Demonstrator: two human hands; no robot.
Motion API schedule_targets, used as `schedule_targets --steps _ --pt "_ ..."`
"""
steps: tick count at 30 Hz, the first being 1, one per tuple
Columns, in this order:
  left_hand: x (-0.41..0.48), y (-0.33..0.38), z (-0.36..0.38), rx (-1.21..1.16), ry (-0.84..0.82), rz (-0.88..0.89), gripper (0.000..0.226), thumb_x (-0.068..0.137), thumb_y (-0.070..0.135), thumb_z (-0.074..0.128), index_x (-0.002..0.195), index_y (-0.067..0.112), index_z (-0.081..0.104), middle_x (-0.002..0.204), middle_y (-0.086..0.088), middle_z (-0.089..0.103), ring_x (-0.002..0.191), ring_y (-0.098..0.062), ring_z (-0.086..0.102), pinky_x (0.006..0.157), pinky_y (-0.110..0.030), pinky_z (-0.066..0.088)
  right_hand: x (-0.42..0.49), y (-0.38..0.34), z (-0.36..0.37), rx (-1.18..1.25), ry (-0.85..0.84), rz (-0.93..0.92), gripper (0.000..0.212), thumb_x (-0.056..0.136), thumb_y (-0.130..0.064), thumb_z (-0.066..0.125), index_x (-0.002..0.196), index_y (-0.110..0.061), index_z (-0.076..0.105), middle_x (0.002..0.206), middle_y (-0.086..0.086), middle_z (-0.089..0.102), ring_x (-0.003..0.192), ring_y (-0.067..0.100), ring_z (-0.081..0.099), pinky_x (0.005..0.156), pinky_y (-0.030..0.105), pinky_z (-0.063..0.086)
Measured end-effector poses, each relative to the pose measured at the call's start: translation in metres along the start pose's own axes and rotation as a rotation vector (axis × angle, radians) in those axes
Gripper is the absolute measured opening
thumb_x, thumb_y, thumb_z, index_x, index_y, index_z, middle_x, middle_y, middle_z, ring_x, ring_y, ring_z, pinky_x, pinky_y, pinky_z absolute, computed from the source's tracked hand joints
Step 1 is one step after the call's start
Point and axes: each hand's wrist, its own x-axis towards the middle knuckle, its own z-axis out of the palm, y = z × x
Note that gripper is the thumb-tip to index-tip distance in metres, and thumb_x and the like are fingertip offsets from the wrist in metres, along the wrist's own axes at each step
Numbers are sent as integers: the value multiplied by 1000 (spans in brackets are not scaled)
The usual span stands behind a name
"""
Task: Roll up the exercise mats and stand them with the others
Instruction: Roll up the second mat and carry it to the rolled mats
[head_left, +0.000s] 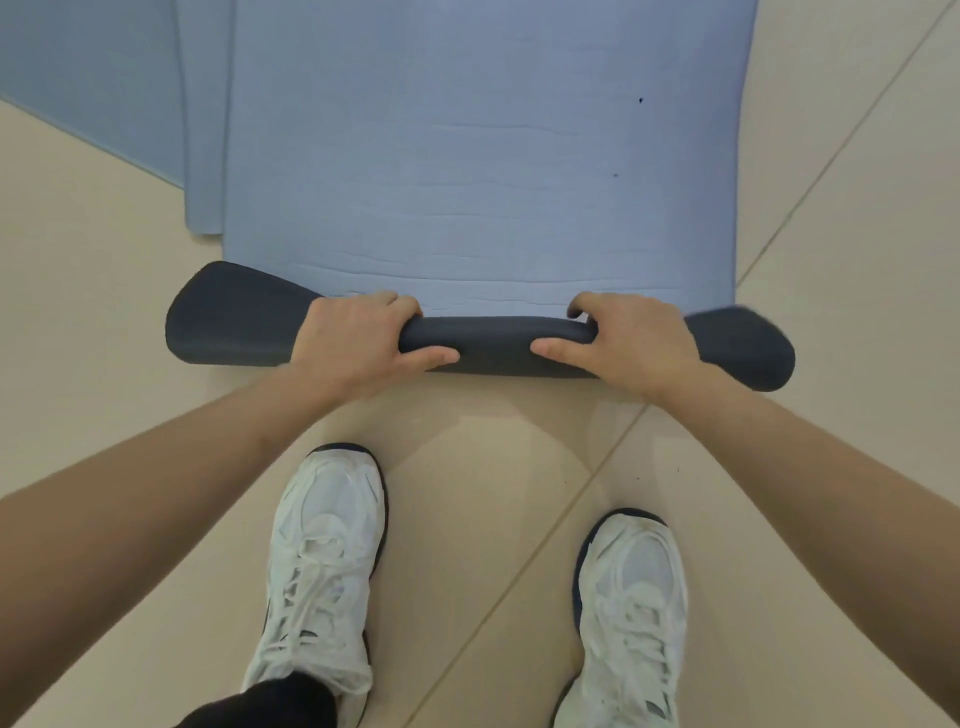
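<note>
A light blue exercise mat (467, 171) lies flat on the tiled floor and stretches away from me. Its near end is curled over into a short roll (493, 343) that shows the dark grey underside. My left hand (358, 338) grips the roll left of centre, fingers over the top and thumb along the front. My right hand (628, 338) grips it right of centre in the same way. The roll's two ends flare out loosely past my hands.
Two more blue mats (93, 88) lie flat at the upper left, partly under the one I hold. My white trainers (327, 566) stand on the beige tiles (841, 218) just behind the roll.
</note>
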Motion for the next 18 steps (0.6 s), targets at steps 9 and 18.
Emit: schedule_targets --steps 9,18 --pt "-15 6 -16 -72 -32 -36 72 79 94 29 81 27 56 67 10 56 68 -17 57 57 -33 34 -31 -15 3 -191 57 145 89 71 -101 21 68 -17 53 65 -3 54 62 19 50 61 34 30" --pt "-40 -5 -8 -121 -316 18 90 68 103 14 78 24 55 66 5 60 68 -15 58 58 -33 36 -55 -25 9 -69 -121 111 91 68 -103 27 58 -14 43 57 2 54 55 21 53 54 32 32"
